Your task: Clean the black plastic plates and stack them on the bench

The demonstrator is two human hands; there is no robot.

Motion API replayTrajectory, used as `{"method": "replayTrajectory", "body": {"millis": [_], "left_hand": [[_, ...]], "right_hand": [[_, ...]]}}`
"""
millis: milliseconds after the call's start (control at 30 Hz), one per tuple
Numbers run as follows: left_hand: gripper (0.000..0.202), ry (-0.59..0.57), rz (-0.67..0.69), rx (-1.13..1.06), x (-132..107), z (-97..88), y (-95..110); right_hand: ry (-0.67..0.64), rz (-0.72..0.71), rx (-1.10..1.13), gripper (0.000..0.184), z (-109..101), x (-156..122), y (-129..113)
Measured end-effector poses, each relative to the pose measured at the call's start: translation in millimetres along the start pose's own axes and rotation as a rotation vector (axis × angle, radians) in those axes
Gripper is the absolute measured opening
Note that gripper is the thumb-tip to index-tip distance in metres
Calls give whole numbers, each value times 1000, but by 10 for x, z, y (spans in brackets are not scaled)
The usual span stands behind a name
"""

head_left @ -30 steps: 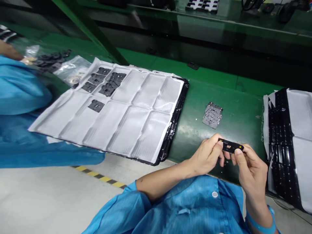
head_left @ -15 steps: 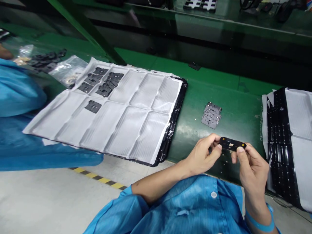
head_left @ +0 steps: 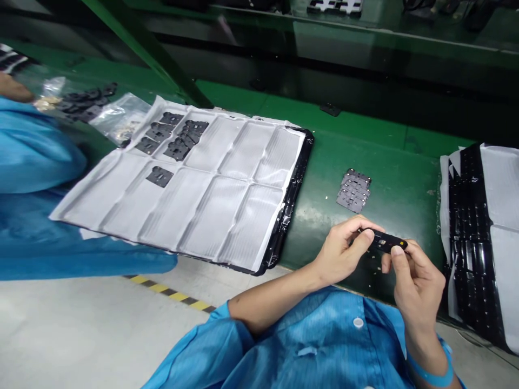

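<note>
Between my two hands, above the near edge of the green bench, is a small flat black plastic part (head_left: 384, 241) with cut-outs and a yellow spot at its right end. My left hand (head_left: 344, 248) pinches its left end, thumb on top. My right hand (head_left: 419, 281) grips the right end between thumb and fingers. Just beyond my hands lies an overlapping stack of dark grey plates (head_left: 353, 190) on the bench. Tiny pale bits are scattered below the part.
To the left, a tray lined with white sheet (head_left: 227, 216) holds several black plates (head_left: 160, 176). Another lined tray (head_left: 472, 227) stands at right. A co-worker's blue sleeve (head_left: 36, 146) is at far left, near a plastic bag (head_left: 119, 116) and black parts (head_left: 87, 101). A green post (head_left: 141, 48) rises behind.
My left thumb has slid further in over the left end of the black part, covering more of it. The part stays in both hands. The view has shifted slightly.
</note>
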State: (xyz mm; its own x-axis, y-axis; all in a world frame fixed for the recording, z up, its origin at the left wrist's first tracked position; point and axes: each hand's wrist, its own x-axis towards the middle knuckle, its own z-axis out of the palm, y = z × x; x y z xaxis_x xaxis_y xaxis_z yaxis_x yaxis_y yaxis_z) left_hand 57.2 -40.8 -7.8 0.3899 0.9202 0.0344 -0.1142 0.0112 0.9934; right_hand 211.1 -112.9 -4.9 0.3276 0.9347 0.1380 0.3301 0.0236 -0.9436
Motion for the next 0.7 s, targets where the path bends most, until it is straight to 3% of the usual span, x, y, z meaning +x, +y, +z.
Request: {"method": "replayTrajectory", "body": {"millis": [267,700], "left_hand": [[25,-14,15,35,-24,-30,-10],[29,31,15,10,-8,9,-51]], "right_hand": [[17,10,44,27,21,10,4],[19,20,21,34,49,7,-28]]}}
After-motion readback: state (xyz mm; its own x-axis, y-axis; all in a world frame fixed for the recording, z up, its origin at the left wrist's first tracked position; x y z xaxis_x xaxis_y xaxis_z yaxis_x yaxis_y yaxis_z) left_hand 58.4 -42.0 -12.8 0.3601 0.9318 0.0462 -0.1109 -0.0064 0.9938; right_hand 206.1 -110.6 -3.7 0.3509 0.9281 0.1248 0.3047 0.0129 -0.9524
